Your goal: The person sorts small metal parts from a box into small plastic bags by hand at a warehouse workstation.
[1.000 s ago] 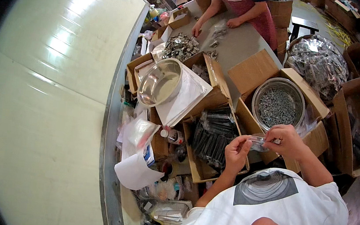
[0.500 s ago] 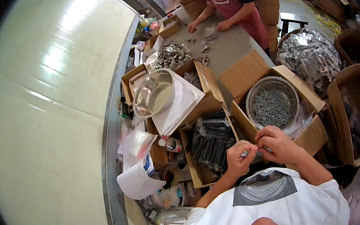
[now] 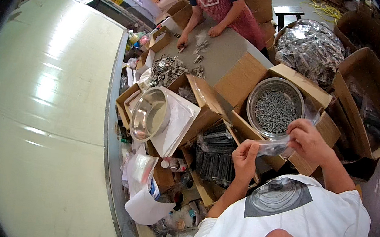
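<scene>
A small clear plastic bag (image 3: 273,147) is stretched between my hands, with something small and dark inside that I cannot make out. My left hand (image 3: 245,158) pinches one end between thumb and fingers. At the other end, the curled fingers of my right hand (image 3: 308,139) grip the plastic, close to the near right rim of a metal bowl (image 3: 250,107). Loose grey screws (image 3: 275,112) fill much of that bowl, which sits in an open cardboard box (image 3: 240,80). Below and left of the bag, bundles of black strips in plastic (image 3: 215,154) lie in another box.
A second metal bowl (image 3: 166,116) rests tilted on white sheets (image 3: 179,129). Small metal parts (image 3: 169,71) are heaped on the table (image 3: 220,58), where a co-worker in a checked apron (image 3: 219,5) handles pieces. A large bundle of clear-wrapped parts (image 3: 309,50) and cardboard boxes (image 3: 361,133) stand at right.
My hands have moved apart, and the plastic bag now shows stretched between them. My right hand has shifted up and right. The view has turned somewhat, moving the surroundings leftward.
</scene>
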A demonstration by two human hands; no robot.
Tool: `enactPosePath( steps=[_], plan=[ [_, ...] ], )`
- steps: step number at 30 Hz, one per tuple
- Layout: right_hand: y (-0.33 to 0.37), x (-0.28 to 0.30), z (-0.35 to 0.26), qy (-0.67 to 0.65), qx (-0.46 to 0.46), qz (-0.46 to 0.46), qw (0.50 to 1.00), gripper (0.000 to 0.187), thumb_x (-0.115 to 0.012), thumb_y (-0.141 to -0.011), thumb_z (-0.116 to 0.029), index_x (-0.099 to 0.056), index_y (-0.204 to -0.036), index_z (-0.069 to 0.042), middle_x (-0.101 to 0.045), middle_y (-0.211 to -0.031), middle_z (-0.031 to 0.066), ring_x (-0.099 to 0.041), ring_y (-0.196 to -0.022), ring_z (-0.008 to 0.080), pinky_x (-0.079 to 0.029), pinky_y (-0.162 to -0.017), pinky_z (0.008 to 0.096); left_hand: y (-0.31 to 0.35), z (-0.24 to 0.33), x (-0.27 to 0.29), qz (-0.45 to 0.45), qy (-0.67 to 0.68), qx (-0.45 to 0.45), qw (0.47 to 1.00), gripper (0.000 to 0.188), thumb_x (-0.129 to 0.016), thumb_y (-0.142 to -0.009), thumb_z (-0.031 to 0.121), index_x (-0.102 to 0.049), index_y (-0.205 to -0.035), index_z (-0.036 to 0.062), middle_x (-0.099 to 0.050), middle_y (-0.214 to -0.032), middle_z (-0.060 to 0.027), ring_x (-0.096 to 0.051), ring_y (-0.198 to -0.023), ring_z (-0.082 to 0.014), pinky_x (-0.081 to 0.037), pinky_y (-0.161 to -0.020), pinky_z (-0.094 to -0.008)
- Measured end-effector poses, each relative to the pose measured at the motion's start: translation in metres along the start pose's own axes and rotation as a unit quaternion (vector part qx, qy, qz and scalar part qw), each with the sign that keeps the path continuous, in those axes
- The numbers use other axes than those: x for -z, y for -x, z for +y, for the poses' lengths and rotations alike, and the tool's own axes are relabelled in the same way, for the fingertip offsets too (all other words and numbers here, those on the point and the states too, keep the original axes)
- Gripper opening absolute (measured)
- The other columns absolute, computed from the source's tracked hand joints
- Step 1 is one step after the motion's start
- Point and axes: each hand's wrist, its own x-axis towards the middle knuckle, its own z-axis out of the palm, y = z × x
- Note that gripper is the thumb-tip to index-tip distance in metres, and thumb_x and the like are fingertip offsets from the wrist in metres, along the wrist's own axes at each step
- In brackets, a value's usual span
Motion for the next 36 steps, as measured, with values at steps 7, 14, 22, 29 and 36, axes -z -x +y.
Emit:
enactPosePath(
  steps=[7, 14, 22, 29, 36],
  plan=[
    [0.03, 0.109, 0.022, 0.203, -0.079, 0.283, 0.934, 0.016, -0.064, -0.081, -0.006, -0.048, -0.084, -0.004, -0.053, -0.097, 0.0091, -0.052, -0.085, 0.0223, -0.043, -0.078, 0.0327, -0.029, -0.048, -0.013, -0.17, -0.32, -0.02, 0.932, 0.025, -0.066, -0.083, 0.02, -0.064, -0.095, -0.0018, -0.066, -0.092, -0.0124, -0.063, -0.083, -0.0223, -0.047, -0.078, -0.0308],
    [0.05, 0.122, 0.037, 0.204, -0.151, 0.368, 0.894, 0.012, -0.063, -0.085, -0.006, -0.051, -0.086, -0.003, -0.053, -0.098, 0.0059, -0.051, -0.083, 0.0153, -0.043, -0.077, 0.0262, -0.045, -0.092, -0.042, -0.314, -0.567, -0.072, 0.758, 0.03, -0.069, -0.075, 0.023, -0.061, -0.098, 0.0054, -0.061, -0.096, -0.0129, -0.058, -0.092, -0.0324, -0.047, -0.081, -0.0408],
    [0.049, 0.037, 0.074, 0.103, -0.272, 0.082, 0.953, 0.02, -0.072, -0.074, -0.011, -0.06, -0.085, -0.001, -0.058, -0.1, 0.0138, -0.056, -0.096, 0.03, -0.045, -0.082, 0.0395, -0.054, -0.103, -0.054, -0.334, -0.553, -0.078, 0.759, 0.029, -0.069, -0.075, 0.023, -0.059, -0.096, 0.0061, -0.059, -0.094, -0.0135, -0.057, -0.091, -0.033, -0.048, -0.077, -0.0432],
    [0.054, -0.032, 0.106, 0.341, -0.321, -0.013, 0.883, 0.014, -0.067, -0.078, -0.014, -0.064, -0.079, -0.001, -0.054, -0.12, 0.0127, -0.041, -0.12, 0.0306, -0.032, -0.098, 0.0446, -0.045, -0.098, -0.069, -0.336, -0.465, -0.12, 0.81, 0.025, -0.065, -0.079, 0.02, -0.058, -0.096, 0.0033, -0.059, -0.093, -0.0148, -0.056, -0.09, -0.0345, -0.046, -0.081, -0.0412],
    [0.03, -0.015, 0.077, -0.202, -0.324, 0.182, 0.906, 0.017, -0.061, -0.09, -0.011, -0.05, -0.081, -0.002, -0.056, -0.09, 0.0054, -0.052, -0.071, 0.012, -0.043, -0.063, 0.0256, -0.032, -0.09, -0.048, -0.301, -0.086, 0.298, 0.902, 0.043, -0.063, -0.087, 0.031, -0.054, -0.119, 0.0034, -0.061, -0.113, -0.0124, -0.059, -0.099, -0.0218, -0.047, -0.083, -0.035]
  ],
)
